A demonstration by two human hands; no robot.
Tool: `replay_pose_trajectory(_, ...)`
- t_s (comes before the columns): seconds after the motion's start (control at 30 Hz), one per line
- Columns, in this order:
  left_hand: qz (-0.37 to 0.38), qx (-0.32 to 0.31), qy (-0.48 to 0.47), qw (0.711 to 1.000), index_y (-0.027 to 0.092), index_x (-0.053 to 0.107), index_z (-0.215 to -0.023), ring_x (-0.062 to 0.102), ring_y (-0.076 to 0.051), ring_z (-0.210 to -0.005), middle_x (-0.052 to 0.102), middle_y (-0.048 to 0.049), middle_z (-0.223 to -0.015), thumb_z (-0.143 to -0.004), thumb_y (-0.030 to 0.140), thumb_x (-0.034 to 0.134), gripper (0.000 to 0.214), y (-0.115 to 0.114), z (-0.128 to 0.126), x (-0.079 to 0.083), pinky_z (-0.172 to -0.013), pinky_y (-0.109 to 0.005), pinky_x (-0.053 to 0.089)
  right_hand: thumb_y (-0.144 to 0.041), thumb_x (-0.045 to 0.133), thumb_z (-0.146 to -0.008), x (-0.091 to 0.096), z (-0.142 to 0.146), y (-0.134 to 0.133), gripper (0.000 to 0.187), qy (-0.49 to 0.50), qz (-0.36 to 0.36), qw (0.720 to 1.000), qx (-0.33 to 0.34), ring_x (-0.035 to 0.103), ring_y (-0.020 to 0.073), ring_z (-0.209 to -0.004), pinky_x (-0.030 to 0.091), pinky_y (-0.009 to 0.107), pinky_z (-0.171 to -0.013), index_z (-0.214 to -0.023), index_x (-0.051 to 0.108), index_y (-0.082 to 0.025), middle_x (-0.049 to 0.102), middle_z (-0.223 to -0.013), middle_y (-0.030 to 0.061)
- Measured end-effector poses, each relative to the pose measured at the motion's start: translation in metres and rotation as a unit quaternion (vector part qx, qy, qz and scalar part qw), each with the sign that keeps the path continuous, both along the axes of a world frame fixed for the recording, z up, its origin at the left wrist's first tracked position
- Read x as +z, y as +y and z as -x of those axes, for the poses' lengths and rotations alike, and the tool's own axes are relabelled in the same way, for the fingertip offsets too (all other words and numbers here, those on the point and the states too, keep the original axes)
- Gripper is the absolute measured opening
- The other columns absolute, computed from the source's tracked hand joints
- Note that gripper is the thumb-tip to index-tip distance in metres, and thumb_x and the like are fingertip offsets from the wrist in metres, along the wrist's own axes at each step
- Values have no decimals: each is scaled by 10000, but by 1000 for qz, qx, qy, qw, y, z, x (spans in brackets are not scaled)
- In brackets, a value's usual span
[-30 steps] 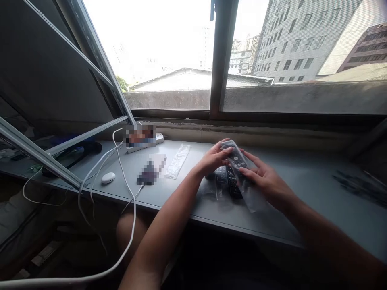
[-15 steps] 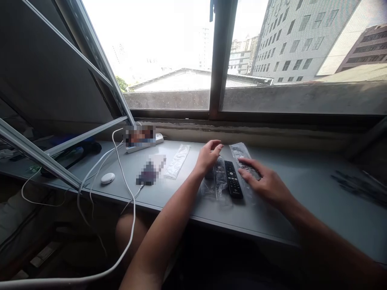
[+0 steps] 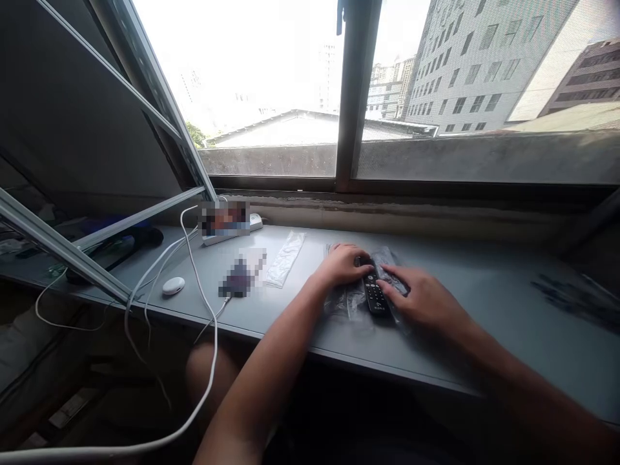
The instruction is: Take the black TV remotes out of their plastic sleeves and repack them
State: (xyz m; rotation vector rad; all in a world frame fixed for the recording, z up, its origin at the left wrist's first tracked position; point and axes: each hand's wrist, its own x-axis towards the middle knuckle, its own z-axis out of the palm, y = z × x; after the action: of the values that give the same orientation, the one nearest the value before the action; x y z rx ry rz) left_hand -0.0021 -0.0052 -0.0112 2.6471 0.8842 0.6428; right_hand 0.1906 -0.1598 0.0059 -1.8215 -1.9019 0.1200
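Observation:
A bare black remote [image 3: 375,297] lies on the grey desk [image 3: 484,303], between two clear plastic bags. My left hand [image 3: 343,265] curls its fingers over the remote's far end. My right hand [image 3: 421,298] lies flat, fingers spread, on a bagged remote [image 3: 393,276] just right of the bare one. A second clear bag with something dark in it [image 3: 341,301] sits left of the bare remote, under my left wrist.
An empty clear bag [image 3: 287,257], a pixelated object [image 3: 241,272], a white oval device [image 3: 173,285] and a white power strip [image 3: 254,223] with white cables [image 3: 194,258] lie to the left. A slanted metal frame [image 3: 62,248] crosses the desk's left end. Dark items [image 3: 571,294] sit far right.
I set the bagged remote down on the desk to the right of the bare remote. My left hand came down onto the bare remote's far end; my right hand slid onto the bagged one.

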Motion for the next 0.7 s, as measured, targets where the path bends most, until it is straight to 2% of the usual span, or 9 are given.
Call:
replay_pose_trajectory(0.2,21,10,1,1000,269,832,-1281,746,-283,-1280,850,-45,-1265,-1022,505,724,367,3,0,0,-1226,-436,464,-527,558,-1100,-9,-4,4,594,-49,-16,999,6,711,416,-1258,562,577,-1096,-1556,733,-189,809,-1403,167)
replay_pose_trajectory(0.37,35,12,-19,999,273,849,-1237,764,-292,-1250,857,-67,-1241,-1012,494,729,338,4,0,-2,-1205,-441,498,-607,567,-1080,-16,-10,7,567,-77,-41,996,1,675,429,-1133,568,617,-1001,-1408,841,-235,804,-1147,174)
replay_pose_trajectory(0.5,31,14,-24,999,283,861,-1197,774,-295,-1217,862,-66,-1204,-1012,498,727,314,5,1,-3,-1178,-437,521,-618,545,-1089,-18,-11,8,555,-68,-72,995,7,628,450,-1259,544,637,-1065,-1348,852,-234,767,-1270,187)
replay_pose_trajectory(0.7,48,39,-34,998,294,862,-1200,782,-278,-1170,862,-60,-1179,-999,419,740,266,4,2,-1,-1123,-404,559,-611,508,-1115,-16,-9,6,554,-45,-51,998,12,641,435,-1291,563,601,-1092,-1371,825,-235,753,-1328,186)
